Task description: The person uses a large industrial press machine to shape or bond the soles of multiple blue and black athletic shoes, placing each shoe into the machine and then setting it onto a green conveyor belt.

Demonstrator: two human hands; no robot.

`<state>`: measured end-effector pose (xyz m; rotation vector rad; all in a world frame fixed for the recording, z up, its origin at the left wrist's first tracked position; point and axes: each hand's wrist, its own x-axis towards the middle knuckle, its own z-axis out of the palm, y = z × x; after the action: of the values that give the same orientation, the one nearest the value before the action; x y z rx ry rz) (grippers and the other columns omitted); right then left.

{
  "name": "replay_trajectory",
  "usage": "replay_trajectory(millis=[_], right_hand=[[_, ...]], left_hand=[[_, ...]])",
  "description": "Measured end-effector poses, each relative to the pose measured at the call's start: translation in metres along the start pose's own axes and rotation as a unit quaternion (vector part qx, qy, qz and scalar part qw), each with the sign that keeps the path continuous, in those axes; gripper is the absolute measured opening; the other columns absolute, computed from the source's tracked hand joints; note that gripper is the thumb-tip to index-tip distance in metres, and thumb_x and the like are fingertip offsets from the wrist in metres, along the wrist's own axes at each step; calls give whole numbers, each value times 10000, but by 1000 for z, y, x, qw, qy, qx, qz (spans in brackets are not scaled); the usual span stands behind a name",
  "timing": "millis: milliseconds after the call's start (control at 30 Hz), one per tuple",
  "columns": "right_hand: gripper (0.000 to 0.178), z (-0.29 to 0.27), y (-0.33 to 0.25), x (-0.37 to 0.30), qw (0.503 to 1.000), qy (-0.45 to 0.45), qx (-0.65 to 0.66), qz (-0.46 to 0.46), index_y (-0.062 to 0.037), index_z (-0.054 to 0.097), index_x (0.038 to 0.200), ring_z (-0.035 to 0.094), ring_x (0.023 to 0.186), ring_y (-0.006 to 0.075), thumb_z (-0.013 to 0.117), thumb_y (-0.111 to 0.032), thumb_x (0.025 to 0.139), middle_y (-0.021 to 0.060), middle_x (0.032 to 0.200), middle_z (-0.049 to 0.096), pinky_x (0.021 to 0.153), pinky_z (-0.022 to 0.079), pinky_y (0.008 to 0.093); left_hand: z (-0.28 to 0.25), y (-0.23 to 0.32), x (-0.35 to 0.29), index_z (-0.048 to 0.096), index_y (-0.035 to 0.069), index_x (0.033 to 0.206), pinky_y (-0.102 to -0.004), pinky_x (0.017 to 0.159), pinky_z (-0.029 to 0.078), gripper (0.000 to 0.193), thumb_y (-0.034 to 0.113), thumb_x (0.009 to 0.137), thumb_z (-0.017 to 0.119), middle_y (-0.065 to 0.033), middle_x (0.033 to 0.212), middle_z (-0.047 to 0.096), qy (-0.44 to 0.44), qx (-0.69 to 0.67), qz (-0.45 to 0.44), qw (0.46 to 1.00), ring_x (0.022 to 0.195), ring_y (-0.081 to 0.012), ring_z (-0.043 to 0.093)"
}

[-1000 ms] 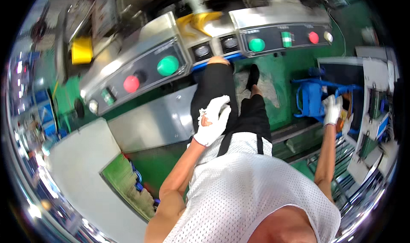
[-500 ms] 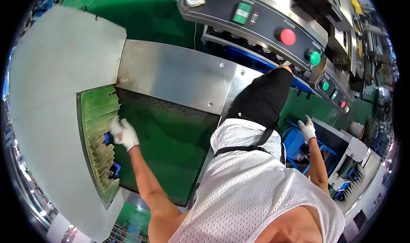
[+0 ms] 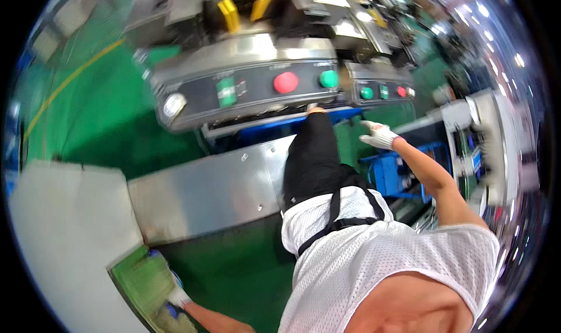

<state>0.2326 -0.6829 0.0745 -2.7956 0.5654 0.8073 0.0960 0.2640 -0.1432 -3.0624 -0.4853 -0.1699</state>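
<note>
Left hand (image 3: 175, 298): white-gloved, low at the left, resting on the green ridged tray (image 3: 143, 280); grip hidden by blur, cannot tell.
Steel panel (image 3: 204, 192): beside the tray.
Right hand (image 3: 378, 135): white-gloved, fingers spread, empty, above the blue rack (image 3: 388, 175).

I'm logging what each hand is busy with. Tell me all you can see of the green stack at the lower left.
The green stack looks like a pile of thin flat sheets, blurred, so print and count cannot be told. It lies flat beside a pale grey table, over the dark green floor, near the picture's lower edge. The left hand, in a white glove, rests on its near corner, where something blue shows under the fingers. Whether the hand grips the stack or only touches it cannot be told.
</note>
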Motion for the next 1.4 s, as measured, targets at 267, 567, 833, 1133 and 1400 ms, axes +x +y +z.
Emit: replay_trajectory(millis=[267,567,833,1133,1400], right_hand=[[748,-7,-33,-59,990,42,104,-85,-28,461,1524,545,1378,393,623,-461,936,251,1513,533,1154,406,466],[697,17,-116,-73,848,128,282,-430,22,455,1475,549,1337,413,711,-331,931,261,1482,515,1100,463,460],[747,-21,-183,-76,743,177,163,-624,43,509,1306,699,1029,403,801,-418,796,244,1237,646,820,569,445],[669,-65,43,-132,840,42,515,-166,40,583,1268,713,901,274,779,-439,844,195,1001,695,736,569,403],[645,102,115,-138,484,131,854,136,39,616,1085,549,646,97,758,-545,851,22,842,575,473,401,269]], left_hand=[[-79,220,-62,509,-75,1410,-486,944,576,1021,608,750,882,-271,1215,676,-36,-168,-127,977,1064,-409,678],[-170,327,-48,606,-28,1362,-404,913,563,700,503,929,750,-208,1114,724,-168,-259,-93,947,979,-348,699],[-312,553,29,658,-31,1236,-402,901,563,606,309,800,907,-192,1191,745,-277,-367,377,804,1039,-266,730],[-415,850,48,634,-17,1275,-419,973,536,583,235,789,836,-215,1189,683,-227,-242,776,537,1109,-361,685],[-398,1129,115,567,4,1411,-426,1092,463,511,253,984,699,-195,1381,606,-24,-346,681,644,1259,-323,602]])
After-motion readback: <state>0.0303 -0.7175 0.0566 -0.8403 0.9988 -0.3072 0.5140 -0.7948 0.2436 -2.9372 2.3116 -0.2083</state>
